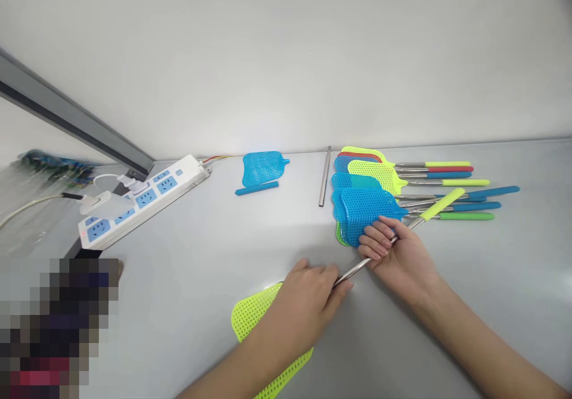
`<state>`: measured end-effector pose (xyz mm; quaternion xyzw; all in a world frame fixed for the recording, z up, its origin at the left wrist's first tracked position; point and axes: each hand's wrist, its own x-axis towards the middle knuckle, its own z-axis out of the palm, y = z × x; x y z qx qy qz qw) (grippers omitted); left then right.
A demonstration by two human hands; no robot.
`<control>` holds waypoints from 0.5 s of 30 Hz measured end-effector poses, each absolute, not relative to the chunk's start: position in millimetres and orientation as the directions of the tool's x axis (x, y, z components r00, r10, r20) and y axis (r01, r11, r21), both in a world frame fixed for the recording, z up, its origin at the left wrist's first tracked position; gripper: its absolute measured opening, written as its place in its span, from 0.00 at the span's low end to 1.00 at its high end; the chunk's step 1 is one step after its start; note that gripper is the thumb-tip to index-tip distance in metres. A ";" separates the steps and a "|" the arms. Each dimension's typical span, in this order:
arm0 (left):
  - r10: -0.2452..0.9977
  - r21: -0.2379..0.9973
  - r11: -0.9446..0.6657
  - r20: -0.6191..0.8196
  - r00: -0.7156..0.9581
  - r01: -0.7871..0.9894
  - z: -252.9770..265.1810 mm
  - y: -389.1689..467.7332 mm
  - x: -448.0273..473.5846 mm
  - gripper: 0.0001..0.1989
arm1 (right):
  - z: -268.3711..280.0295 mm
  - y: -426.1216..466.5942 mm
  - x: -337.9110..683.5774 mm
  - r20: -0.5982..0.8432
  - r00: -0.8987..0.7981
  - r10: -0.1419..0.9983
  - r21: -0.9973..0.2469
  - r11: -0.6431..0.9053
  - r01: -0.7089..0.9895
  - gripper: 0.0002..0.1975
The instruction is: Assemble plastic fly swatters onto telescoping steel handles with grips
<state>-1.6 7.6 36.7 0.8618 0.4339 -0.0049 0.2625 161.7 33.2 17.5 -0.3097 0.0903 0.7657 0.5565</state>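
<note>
A yellow-green fly swatter (255,311) with a metal rod and a yellow-green grip lies slanted between my hands. My left hand (308,295) is closed around the neck end of the rod, and its wrist covers part of the perforated head. Further up, my right hand (397,253) has its fingers curled round the rod, palm turned up, just below the grip. Right behind that hand lies a pile of fly swatters with blue heads (369,211), others yellow-green, red and green, their handles pointing right.
A loose blue swatter head (263,168), a blue grip (257,189) and a metal rod (325,175) lie near the wall. At left, a white power strip (147,199) has plugs and cables in it. A blurred-out area covers the lower left.
</note>
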 end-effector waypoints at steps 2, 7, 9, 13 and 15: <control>0.725 0.426 -0.513 -0.251 0.642 0.746 34.7 7.6 0.1 0.16 | 17.1 32.5 160.7 -0.573 -0.178 0.800 -0.198 -0.347 -0.917 0.18; 0.758 0.323 -0.521 -0.250 0.602 0.790 27.3 4.8 3.1 0.11 | 13.2 27.2 153.9 -0.546 -0.074 0.835 -0.233 -0.236 -0.943 0.19; 0.785 0.320 -0.499 -0.227 0.577 0.805 25.6 3.3 2.4 0.09 | 12.2 25.3 150.5 -0.534 -0.047 0.844 -0.250 -0.211 -0.945 0.20; 0.780 0.382 -0.452 -0.267 0.565 0.806 26.5 1.8 0.4 0.08 | 14.1 26.2 147.8 -0.538 -0.053 0.841 -0.253 -0.221 -0.942 0.20; 0.775 0.421 -0.428 -0.284 0.564 0.800 28.4 1.5 0.6 0.08 | 16.3 28.7 149.2 -0.548 -0.047 0.835 -0.245 -0.214 -0.945 0.19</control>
